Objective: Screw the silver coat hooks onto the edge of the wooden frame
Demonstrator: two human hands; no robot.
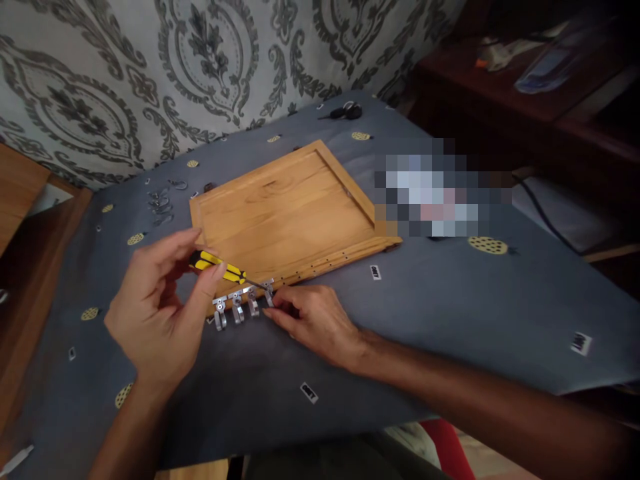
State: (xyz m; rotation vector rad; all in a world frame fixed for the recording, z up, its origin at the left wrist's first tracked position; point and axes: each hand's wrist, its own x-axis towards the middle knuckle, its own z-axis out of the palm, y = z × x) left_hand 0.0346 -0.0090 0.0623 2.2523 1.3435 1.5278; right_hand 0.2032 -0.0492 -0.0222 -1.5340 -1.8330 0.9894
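Observation:
My left hand (165,300) grips a yellow and black screwdriver (220,265) between thumb and fingers. Its shaft slants down to the right, the tip at a small metal hook (269,291) on the near edge of a framed wooden board (280,207). Thumb and fingertips of my right hand (315,323) are closed on that hook, partly hiding it. To its left, several matching silver hooks (237,308) sit in a row along the same edge. Small dark holes (314,268) dot the edge further right. The board lies flat on the table.
A grey-blue patterned cloth (400,347) covers the table. Several loose hooks (161,203) lie at the board's left. Scissors with black handles (345,112) rest near the wall. A pixelated patch blurs something at the board's right. Wooden furniture (30,207) stands at left.

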